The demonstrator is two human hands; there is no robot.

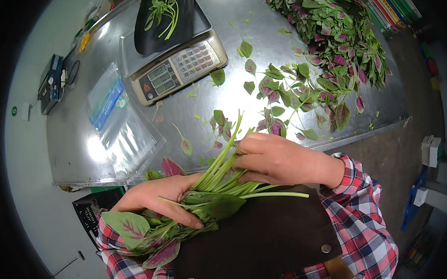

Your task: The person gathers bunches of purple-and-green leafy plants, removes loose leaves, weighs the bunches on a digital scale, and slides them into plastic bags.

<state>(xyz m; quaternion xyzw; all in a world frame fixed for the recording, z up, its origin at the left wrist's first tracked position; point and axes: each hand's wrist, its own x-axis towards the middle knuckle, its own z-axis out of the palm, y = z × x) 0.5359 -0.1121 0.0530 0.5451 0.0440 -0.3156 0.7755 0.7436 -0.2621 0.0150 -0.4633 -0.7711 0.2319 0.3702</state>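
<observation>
A bunch of red-and-green amaranth lies across my left hand, which is wrapped round its leafy part close to my dark apron. Its pale green stems point up and to the right. My right hand has its fingers curled in at the stem ends, touching them; the fingertips are partly hidden among the stems. Loose amaranth leaves are scattered on the metal table just beyond my hands.
A large heap of amaranth covers the table's far right. A digital scale at the back carries a dark tray with a few sprigs. Clear plastic bags lie at left on the metal table. Colored crates stand beyond it.
</observation>
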